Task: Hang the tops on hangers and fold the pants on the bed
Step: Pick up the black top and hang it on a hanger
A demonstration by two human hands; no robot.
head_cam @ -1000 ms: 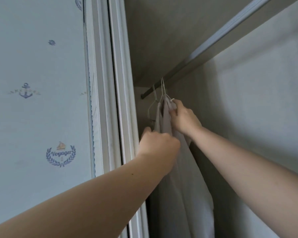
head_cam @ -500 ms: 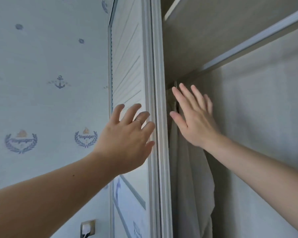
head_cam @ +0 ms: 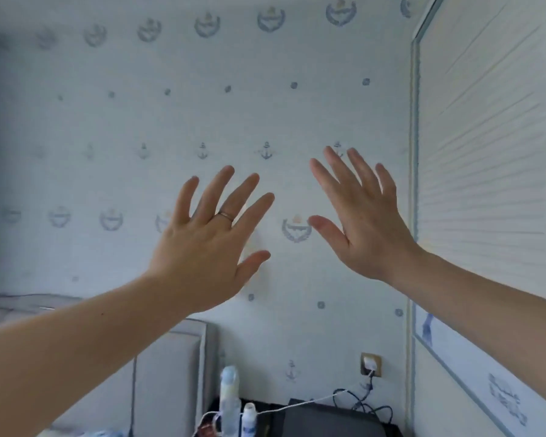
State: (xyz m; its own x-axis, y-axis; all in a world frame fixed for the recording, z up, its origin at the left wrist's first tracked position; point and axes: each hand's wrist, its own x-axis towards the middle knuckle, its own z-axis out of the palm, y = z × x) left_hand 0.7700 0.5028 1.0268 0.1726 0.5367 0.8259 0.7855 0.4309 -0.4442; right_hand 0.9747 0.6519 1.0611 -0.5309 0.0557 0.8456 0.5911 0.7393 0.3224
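While no tops or pants are seen, left grip (head_cam: 202, 244) and right grip (head_cam: 363, 222) are held spread, empty, before the wallpaper (head_cam: 108, 127); cloth is judged light, limp, best taken at shoulders or waistband.

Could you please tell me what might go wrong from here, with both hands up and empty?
1. The right hand is raised near the louvred wardrobe door; a sideways swing could strike it.
2. Lowering the left hand carelessly might topple the tall bottle or snag the white cable running to the wall plug below.
3. No clothing is in view, so the next garment must first be found.
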